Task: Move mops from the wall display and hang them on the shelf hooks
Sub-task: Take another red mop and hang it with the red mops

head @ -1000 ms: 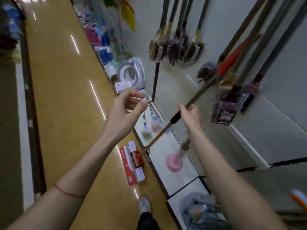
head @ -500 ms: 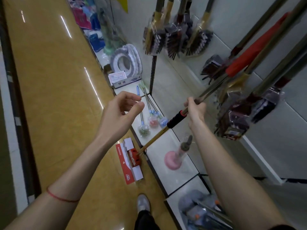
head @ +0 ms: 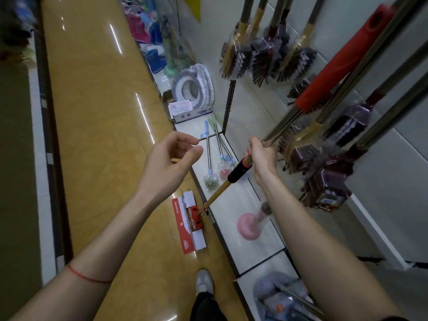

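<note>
My right hand (head: 261,156) grips the metal handle of a flat mop (head: 238,172), just above its black and red collar. The handle slants from upper right, with a red foam sleeve (head: 342,63), down to a red and white mop head (head: 192,223) that rests on the yellow floor beside the shelf base. My left hand (head: 169,163) hovers to the left of the handle with fingers curled and apart, holding nothing. Other mops and brushes (head: 261,54) hang in plastic wrap on the white wall display, and several more (head: 324,177) hang right of my right hand.
A low white shelf (head: 234,205) runs along the wall with a pink plunger (head: 251,225), small brushes (head: 213,172) and a box of toilet seat covers (head: 192,89). My shoe (head: 205,281) stands on the yellow aisle floor (head: 97,112). A bin of wrapped goods (head: 278,297) sits lower right.
The view has tilted down and left a little. My right hand has slid slightly higher on the handle, and the mop head now sits flat on the floor. My left hand stays apart.
</note>
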{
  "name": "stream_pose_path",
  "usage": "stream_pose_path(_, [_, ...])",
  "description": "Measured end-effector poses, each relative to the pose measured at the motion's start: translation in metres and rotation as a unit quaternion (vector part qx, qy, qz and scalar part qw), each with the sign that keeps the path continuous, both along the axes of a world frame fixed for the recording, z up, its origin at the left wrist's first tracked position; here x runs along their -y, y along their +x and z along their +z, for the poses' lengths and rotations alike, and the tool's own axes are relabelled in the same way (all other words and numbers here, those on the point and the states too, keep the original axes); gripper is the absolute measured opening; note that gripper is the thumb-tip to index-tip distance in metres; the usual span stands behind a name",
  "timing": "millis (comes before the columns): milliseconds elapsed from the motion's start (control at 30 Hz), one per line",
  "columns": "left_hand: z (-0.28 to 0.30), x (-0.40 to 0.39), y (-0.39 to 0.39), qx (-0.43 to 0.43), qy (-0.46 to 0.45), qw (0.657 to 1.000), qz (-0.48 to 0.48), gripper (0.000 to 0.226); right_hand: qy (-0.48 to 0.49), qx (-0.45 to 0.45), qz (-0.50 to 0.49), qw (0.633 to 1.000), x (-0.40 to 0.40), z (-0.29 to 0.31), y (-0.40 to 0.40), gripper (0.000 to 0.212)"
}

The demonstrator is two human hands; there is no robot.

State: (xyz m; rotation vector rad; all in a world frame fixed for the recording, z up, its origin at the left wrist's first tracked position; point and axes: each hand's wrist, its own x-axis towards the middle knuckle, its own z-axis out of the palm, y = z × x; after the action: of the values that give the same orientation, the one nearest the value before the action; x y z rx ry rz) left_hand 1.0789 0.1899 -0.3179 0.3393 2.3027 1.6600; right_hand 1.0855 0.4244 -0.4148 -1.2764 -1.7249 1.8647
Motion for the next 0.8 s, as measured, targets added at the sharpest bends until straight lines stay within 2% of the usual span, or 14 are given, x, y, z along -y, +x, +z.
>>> stream_pose_path(133, [0.004,0.009,0.010,-0.002,0.004,1.000,0.013,0.018,-0.009,-0.003,0.020,1.000,0.017,0.005,0.001,0.019])
stream_pose_path(233, [0.010,0.017,0.018,-0.002,0.004,1.000,0.027,0.019,0.013,0.004,0.028,1.000,0.027,0.010,0.002,0.027])
stream_pose_path(467, [0.024,0.039,0.036,-0.005,-0.008,0.999,0.054,0.007,0.019,0.006,0.066,0.998,0.048,0.020,0.006,0.027])
stream_pose_path(600, [0.031,0.049,0.043,-0.022,-0.023,0.998,0.060,0.008,0.019,0.003,0.107,0.994,0.065,0.025,0.010,0.026])
stream_pose_path(700, [0.035,0.054,0.051,-0.029,-0.030,0.997,0.066,0.007,0.024,-0.006,0.125,0.992,0.082,0.031,0.014,0.018])
stream_pose_path(800, [0.040,0.065,0.061,-0.034,-0.038,0.996,0.078,0.014,0.023,0.002,0.144,0.989,0.106,0.036,0.018,0.025])
